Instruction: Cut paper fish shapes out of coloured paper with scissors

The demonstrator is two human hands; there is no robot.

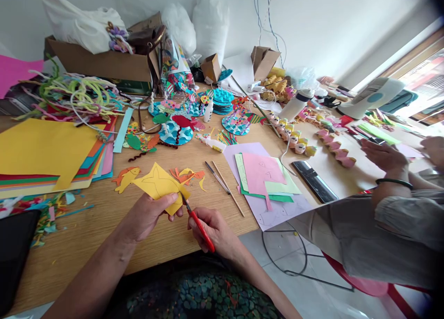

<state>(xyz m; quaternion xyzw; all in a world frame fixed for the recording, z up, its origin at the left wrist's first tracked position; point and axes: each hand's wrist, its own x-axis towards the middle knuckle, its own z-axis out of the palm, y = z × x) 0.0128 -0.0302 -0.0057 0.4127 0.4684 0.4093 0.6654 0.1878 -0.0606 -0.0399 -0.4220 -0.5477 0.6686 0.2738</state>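
Observation:
My left hand (149,215) pinches a piece of yellow paper (154,180) that has a fish outline drawn on it in dark line. Red-handled scissors (201,229) are gripped in my right hand (211,229), and their blades meet the paper's right edge. Just behind the sheet lie orange and yellow paper scraps (189,175). A cut-out yellow paper fish (128,179), with an orange one partly under it, rests on the table to the left of the sheet.
Stacked coloured paper (38,148) and a dark tablet-like object (15,259) are at left. A pencil and a thin stick (229,189) lie right of my hands, near pink and green sheets (260,171). At right, a co-worker's hand (385,157) is over the table.

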